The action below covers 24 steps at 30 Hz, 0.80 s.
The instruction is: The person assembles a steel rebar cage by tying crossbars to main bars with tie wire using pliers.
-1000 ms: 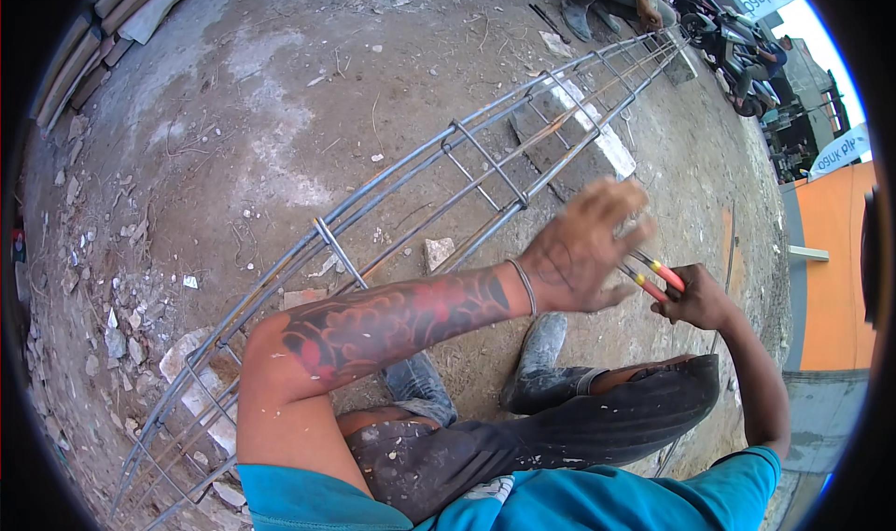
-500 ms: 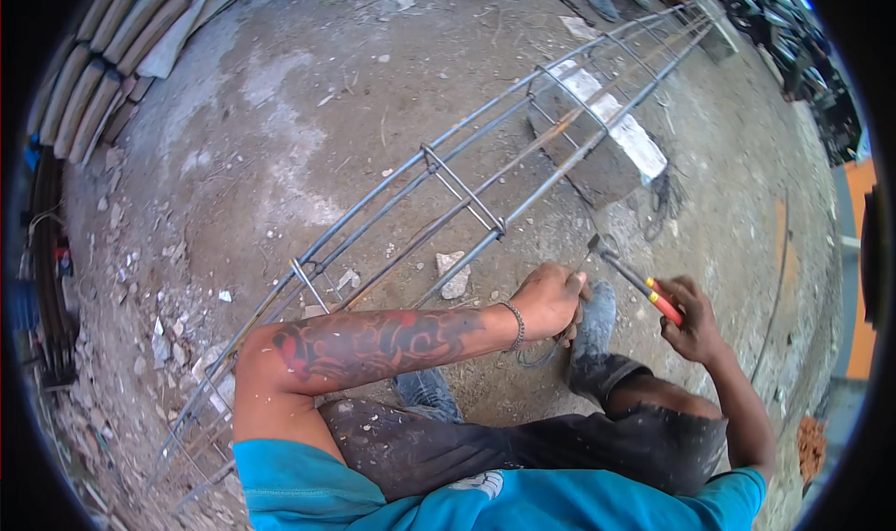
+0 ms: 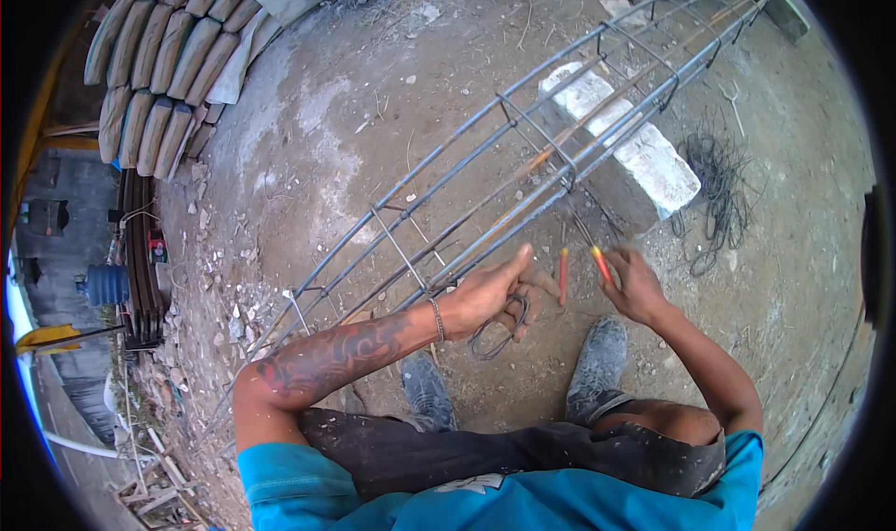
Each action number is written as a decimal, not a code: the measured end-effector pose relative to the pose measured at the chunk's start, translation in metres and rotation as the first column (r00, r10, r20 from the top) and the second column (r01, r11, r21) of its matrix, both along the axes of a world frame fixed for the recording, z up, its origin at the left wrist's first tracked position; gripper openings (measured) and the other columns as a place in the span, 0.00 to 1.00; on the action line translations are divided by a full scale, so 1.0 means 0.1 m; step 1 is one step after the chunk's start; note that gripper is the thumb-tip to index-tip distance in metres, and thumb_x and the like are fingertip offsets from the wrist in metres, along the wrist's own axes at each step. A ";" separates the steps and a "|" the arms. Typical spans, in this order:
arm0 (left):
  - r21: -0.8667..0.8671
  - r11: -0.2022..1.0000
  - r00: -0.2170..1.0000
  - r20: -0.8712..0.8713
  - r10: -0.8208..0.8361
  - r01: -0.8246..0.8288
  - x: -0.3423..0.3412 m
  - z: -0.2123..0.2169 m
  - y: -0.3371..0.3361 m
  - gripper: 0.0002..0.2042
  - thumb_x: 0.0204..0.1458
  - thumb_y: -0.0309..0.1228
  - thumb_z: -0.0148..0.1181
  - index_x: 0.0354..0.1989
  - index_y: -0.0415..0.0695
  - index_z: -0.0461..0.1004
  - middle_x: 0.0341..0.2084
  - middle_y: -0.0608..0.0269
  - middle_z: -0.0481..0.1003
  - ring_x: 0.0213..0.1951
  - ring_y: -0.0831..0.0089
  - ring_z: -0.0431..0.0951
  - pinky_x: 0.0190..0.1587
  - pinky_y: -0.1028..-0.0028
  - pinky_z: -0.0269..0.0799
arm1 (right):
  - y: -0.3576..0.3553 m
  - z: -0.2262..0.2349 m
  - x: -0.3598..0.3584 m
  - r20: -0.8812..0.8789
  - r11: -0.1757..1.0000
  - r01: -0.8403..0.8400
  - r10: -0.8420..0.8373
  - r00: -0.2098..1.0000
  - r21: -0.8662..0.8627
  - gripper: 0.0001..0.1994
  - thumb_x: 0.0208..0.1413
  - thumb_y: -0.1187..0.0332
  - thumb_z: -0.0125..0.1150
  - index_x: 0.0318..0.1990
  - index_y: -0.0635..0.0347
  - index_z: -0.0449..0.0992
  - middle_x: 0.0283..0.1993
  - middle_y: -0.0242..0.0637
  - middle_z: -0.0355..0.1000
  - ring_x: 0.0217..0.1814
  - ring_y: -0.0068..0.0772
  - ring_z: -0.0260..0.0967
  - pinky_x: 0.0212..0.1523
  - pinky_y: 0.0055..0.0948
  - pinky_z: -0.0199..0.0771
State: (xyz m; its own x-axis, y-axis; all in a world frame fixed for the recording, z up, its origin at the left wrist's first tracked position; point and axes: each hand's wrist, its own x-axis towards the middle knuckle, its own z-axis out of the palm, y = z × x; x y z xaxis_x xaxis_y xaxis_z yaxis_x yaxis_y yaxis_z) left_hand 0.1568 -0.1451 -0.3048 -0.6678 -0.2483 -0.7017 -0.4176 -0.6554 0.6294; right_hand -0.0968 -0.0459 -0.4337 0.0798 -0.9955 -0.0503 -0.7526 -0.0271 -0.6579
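My right hand (image 3: 638, 286) grips one red-and-yellow handle of the pincers (image 3: 599, 262), whose handles are spread apart. Their jaws point up toward a corner of the long steel rebar cage (image 3: 455, 225); whether they touch it I cannot tell. A small loop of thin tie wire (image 3: 489, 343) hangs from the curled fingers of my left hand (image 3: 490, 295). That hand's thumb points up, and its fingertips are close to the other handle of the pincers; contact is unclear. The cage runs from lower left to upper right, with square ties around its long bars.
A whitish block (image 3: 653, 164) lies under the cage, with a tangle of dark wire (image 3: 717, 195) to its right. Stacked filled sacks (image 3: 173, 60) stand at the far left, near a blue water bottle (image 3: 105, 285). Rubble (image 3: 238, 326) litters the ground by the cage's near end.
My view has shifted leftward. The pincers have gone from closed to spread handles and moved up toward the cage. My left hand has turned, showing its thumb and the wire loop.
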 end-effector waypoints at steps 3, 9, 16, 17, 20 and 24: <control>-0.039 0.994 0.995 0.015 -0.100 0.100 -0.29 0.07 -0.03 0.42 0.55 0.64 0.16 0.46 0.36 0.68 0.18 0.63 0.68 0.21 0.75 0.70 0.26 0.76 0.69 | -0.29 0.53 0.28 0.673 0.981 0.184 -0.092 0.734 -0.067 0.18 0.55 0.62 0.55 0.49 0.65 0.70 0.39 0.42 0.72 0.42 0.37 0.69 0.42 0.35 0.68; -0.259 0.960 0.994 0.042 -0.103 0.110 -0.66 0.00 -0.12 0.38 0.57 0.61 0.23 0.49 0.36 0.66 0.20 0.60 0.69 0.25 0.72 0.72 0.30 0.75 0.70 | -0.30 0.89 0.20 0.914 0.984 0.093 -0.178 0.364 0.155 0.15 0.59 0.64 0.53 0.45 0.69 0.72 0.35 0.39 0.74 0.34 0.22 0.70 0.35 0.22 0.69; -0.701 0.313 0.713 -0.392 0.581 -0.641 -0.87 -0.02 0.30 0.21 0.60 0.46 0.43 0.47 0.38 0.65 0.36 0.56 0.73 0.42 0.68 0.73 0.50 0.67 0.67 | -0.16 0.92 0.01 0.986 0.732 0.679 -0.146 0.076 0.056 0.11 0.61 0.66 0.50 0.40 0.69 0.70 0.36 0.46 0.73 0.31 0.32 0.73 0.32 0.27 0.74; -0.492 0.160 0.429 -0.503 0.750 -0.856 -0.95 -0.12 0.44 0.20 0.59 0.46 0.46 0.47 0.39 0.65 0.40 0.55 0.72 0.45 0.67 0.72 0.53 0.65 0.65 | -0.17 0.94 0.02 0.986 0.738 0.674 -0.140 0.086 0.046 0.11 0.61 0.66 0.50 0.40 0.69 0.70 0.36 0.46 0.73 0.31 0.32 0.73 0.32 0.27 0.74; 0.166 0.388 0.310 -0.363 0.879 -0.906 -1.13 -0.20 0.58 0.19 0.59 0.45 0.48 0.47 0.40 0.64 0.44 0.55 0.70 0.49 0.66 0.69 0.56 0.64 0.62 | -0.23 0.98 0.17 0.993 0.760 0.647 -0.114 0.039 0.062 0.11 0.61 0.68 0.50 0.41 0.69 0.69 0.37 0.48 0.72 0.33 0.33 0.73 0.33 0.28 0.75; 0.071 0.519 0.429 -0.473 0.770 -0.852 -1.25 -0.02 0.24 0.17 0.60 0.43 0.46 0.44 0.40 0.64 0.40 0.56 0.71 0.45 0.64 0.72 0.51 0.64 0.65 | -0.25 0.86 0.16 0.974 0.745 0.667 -0.140 0.177 -0.014 0.11 0.61 0.67 0.49 0.40 0.69 0.69 0.39 0.49 0.72 0.35 0.34 0.73 0.38 0.30 0.74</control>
State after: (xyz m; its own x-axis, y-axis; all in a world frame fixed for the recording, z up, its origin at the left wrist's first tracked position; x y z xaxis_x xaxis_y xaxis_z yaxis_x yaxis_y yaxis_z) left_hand 0.0315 -0.1211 -0.3063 -0.2852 -0.9043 -0.3178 0.5680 -0.4265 0.7039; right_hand -0.0811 -0.0705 -0.3481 -0.6131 -0.7859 0.0803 0.3251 -0.3436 -0.8811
